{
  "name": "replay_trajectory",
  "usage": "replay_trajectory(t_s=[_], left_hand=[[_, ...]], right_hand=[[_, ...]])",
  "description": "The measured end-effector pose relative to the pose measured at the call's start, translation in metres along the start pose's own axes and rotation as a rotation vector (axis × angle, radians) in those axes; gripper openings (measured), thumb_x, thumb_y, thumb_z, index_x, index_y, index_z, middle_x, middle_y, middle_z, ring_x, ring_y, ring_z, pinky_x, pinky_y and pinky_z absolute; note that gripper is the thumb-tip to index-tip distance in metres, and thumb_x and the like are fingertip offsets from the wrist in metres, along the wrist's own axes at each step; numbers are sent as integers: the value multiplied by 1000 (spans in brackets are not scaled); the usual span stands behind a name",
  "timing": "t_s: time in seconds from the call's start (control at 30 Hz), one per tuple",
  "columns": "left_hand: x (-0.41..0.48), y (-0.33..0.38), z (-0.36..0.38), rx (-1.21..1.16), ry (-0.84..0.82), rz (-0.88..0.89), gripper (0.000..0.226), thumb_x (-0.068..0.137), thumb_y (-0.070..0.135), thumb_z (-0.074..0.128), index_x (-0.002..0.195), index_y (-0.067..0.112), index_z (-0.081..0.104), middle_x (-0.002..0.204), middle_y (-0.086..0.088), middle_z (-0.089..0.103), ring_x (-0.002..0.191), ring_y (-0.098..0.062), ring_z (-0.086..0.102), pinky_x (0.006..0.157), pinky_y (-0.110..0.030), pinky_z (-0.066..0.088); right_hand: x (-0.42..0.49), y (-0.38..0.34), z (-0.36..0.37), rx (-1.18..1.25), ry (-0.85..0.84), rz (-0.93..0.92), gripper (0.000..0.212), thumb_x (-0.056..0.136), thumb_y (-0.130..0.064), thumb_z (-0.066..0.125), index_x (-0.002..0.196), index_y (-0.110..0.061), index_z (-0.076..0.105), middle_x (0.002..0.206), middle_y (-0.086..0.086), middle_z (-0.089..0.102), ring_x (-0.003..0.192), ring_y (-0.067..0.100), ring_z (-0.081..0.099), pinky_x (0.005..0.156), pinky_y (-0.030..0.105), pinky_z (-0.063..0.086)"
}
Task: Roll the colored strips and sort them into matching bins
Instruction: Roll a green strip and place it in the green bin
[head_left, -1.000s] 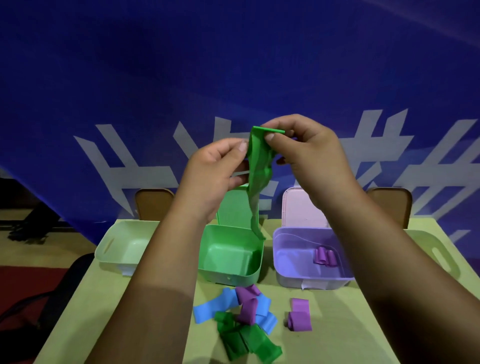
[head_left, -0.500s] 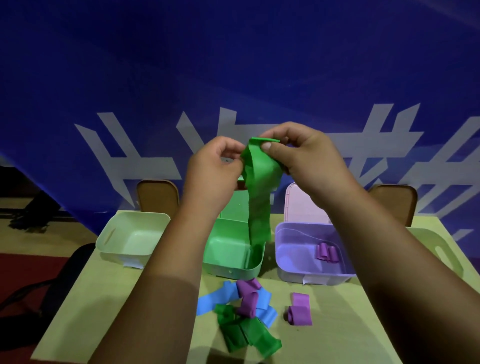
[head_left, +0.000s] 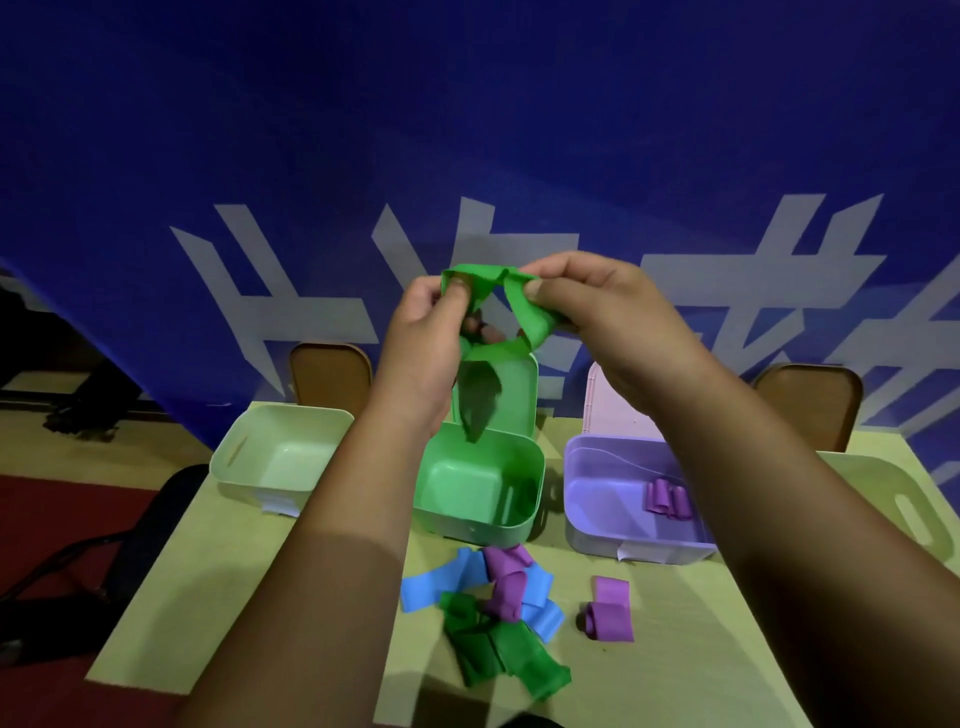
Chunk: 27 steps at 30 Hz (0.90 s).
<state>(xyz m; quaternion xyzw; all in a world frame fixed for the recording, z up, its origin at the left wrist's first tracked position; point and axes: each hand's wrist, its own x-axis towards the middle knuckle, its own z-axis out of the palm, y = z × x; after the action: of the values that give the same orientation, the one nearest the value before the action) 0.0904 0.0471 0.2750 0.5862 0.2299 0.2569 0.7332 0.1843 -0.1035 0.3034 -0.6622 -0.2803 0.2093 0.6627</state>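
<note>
Fingers: the left hand has its thumb and fingers pinched shut on one end of a green strip; the right hand has its fingers clamped on the same strip just to the 3 o'clock side.
Green strip: held up in the air between both hands, looped and folded over at the top, with its loose tail hanging down toward the green bin.
Green bin: the green bin sits at the middle of the worktop with its lid standing open at its 12 o'clock edge; I see nothing lying on its floor, only the strip's tail dangling above it.
Purple bin: the purple bin stands just at 3 o'clock of the green one, lid up behind it; a couple of purple rolls lie inside, toward its 3 o'clock side.
Pale bin, left: a pale green bin at 9 o'clock of the green one; the part of its inside I can see is bare, the rest is behind the left forearm.
Pale bin, right: another pale bin at the 3 o'clock edge, mostly hidden by the right arm, so I cannot tell its contents.
Loose pile: at 6 o'clock of the green bin, blue strips, purple strips and dark green strips lie tangled on the worktop.
Stray piece: one part-rolled purple strip lies apart, at 3 o'clock of the pile.
</note>
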Motion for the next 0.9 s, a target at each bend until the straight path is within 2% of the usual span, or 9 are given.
replay_trajectory(t_s=[0.07, 0.17, 0.27, 0.33, 0.37, 0.5, 0.63, 0.77, 0.9], left_hand=[[5, -6, -8, 67, 17, 15, 16, 111, 32, 58, 114, 20, 68, 83, -3, 67, 72, -19, 65, 69, -40, 56], [8, -14, -17, -10, 6, -59, 14, 110, 25, 60, 111, 15, 70, 90, -12, 63, 72, -20, 57, 64, -36, 55], [11, -22, -31, -182, -50, -126, 3, 107, 12, 63, 106, 13, 64, 78, -2, 56, 55, -7, 38, 46, -20, 34], [12, -30, -49, 29, -117, -72, 8, 103, 15, 69, 109, 16, 64, 75, 6, 55, 55, -6, 36, 45, -20, 25], [12, -32, -57, 224, -151, -30, 13, 100, 20, 75, 110, 19, 66, 76, 10, 59, 57, -6, 42, 46, -20, 28], [13, -41, -77, 842, -310, 13, 28, 86, 25, 91, 108, 36, 77, 109, 13, 76, 95, -3, 71, 75, -26, 60], [17, -52, -80, 1069, -345, 72, 34, 87, 15, 89, 107, 38, 75, 107, 14, 71, 100, -10, 70, 77, -28, 55], [13, -49, -77, 901, -378, 9, 56, 84, 20, 93, 130, 36, 67, 120, 16, 72, 116, -8, 67, 101, -39, 58], [2, -31, -69, 598, -454, 33, 53, 95, 6, 78, 140, 31, 65, 133, 10, 72, 129, -8, 66, 115, -43, 52]], right_hand=[[1, 3, 3, 28, 0, 26, 20, 102, -9, 65, 98, -19, 81, 79, 2, 73, 71, 14, 65, 78, 38, 58], [-4, 9, 6, 3, -36, 78, 20, 103, -14, 65, 97, -21, 82, 74, 5, 67, 63, 15, 58, 60, 31, 50], [-8, 14, 8, -6, -28, 149, 17, 103, -13, 65, 103, -15, 81, 67, 1, 66, 56, 11, 57, 53, 25, 47], [-9, 17, 9, -32, -21, 186, 17, 103, -11, 64, 106, -10, 80, 65, -3, 69, 55, 7, 61, 54, 22, 49], [-10, 19, 8, -42, -20, 203, 18, 103, -10, 63, 107, -9, 79, 64, -4, 70, 54, 5, 61, 53, 20, 48], [-15, 21, 5, -67, -96, 274, 19, 104, -9, 61, 111, -7, 78, 68, -1, 73, 49, 5, 62, 47, 18, 48], [-13, 27, 10, -125, -131, 265, 17, 103, -15, 64, 107, -16, 81, 84, 4, 78, 61, 10, 68, 56, 25, 53], [-11, 33, 17, -122, -98, 227, 15, 103, -19, 68, 104, -25, 82, 96, 5, 81, 82, 24, 76, 80, 43, 63], [-15, 30, 20, -251, -100, 174, 14, 106, -25, 66, 110, -28, 79, 89, -3, 78, 67, 13, 71, 56, 31, 59]])
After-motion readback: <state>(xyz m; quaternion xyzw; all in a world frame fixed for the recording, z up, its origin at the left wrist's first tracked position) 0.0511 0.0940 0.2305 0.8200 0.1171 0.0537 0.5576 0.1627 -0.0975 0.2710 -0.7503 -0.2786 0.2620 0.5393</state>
